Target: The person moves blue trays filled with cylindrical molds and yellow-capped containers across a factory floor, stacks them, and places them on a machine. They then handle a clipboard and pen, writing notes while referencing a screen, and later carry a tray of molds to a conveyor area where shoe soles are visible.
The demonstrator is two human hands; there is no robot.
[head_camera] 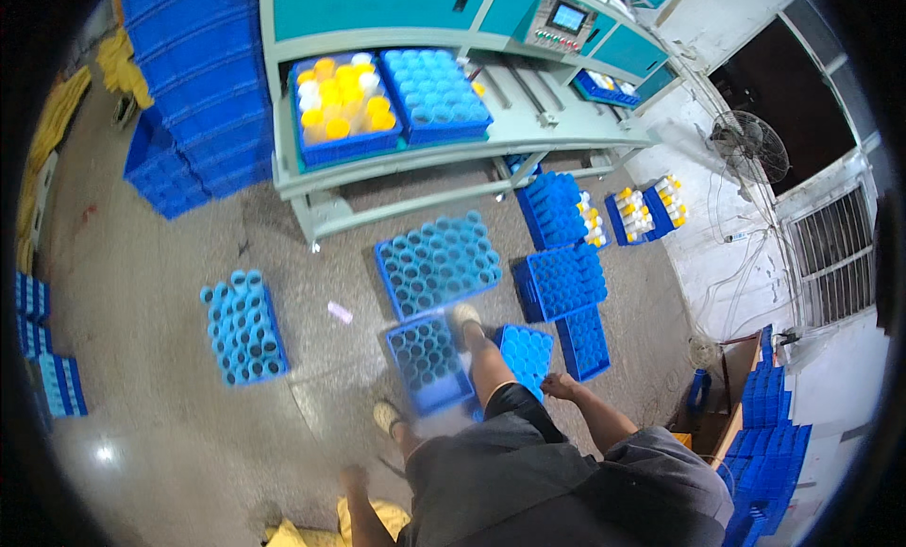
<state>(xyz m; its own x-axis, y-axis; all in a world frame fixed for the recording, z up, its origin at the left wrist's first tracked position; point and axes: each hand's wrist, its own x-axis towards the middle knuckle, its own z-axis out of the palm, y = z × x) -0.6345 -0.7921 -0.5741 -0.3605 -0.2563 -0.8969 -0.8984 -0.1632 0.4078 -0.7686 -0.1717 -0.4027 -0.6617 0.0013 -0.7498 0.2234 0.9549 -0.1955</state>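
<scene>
My right hand (559,386) is at the right edge of a blue crate (543,391) filled with light-blue cylinders (527,350). Its fingers look curled, but whether they grip the rim I cannot tell. Low on my left side hangs my left hand (353,479), blurred by motion, over the floor and near yellow sacks (375,515). Between my feet and just ahead sits a blue crate (442,397) partly filled with open-topped blue tubes (422,347). A wider crate (396,296) of similar tubes lies beyond it.
More tube crates (566,281) stand ahead to the right, and another (244,327) is on the left. A green machine bench (396,157) bears crates of yellow-and-white (340,97) and blue pieces (435,87). Blue bins (205,87) are stacked at left. A fan (749,147) is by the wall.
</scene>
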